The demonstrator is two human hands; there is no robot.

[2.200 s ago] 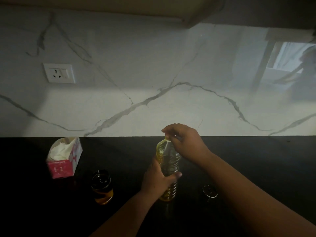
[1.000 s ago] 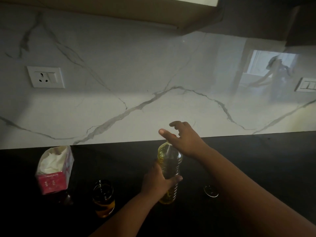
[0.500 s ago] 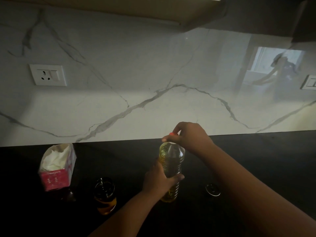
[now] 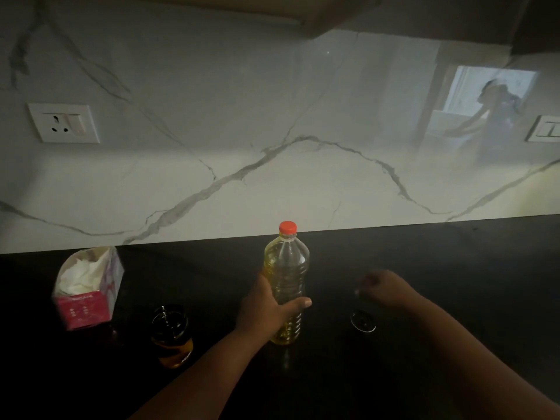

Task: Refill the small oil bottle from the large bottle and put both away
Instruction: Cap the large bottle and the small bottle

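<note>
head view – left hand [image 4: 266,310] grips bottle [image 4: 286,286]

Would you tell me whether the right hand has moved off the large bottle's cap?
Yes: the right hand dropped rightward from the red cap.

capped large oil bottle [image 4: 286,286] stands upright; small open bottle [image 4: 172,334] stands well left.

Right hand [image 4: 382,287] blurred in the dark, its grasp unclear
</note>
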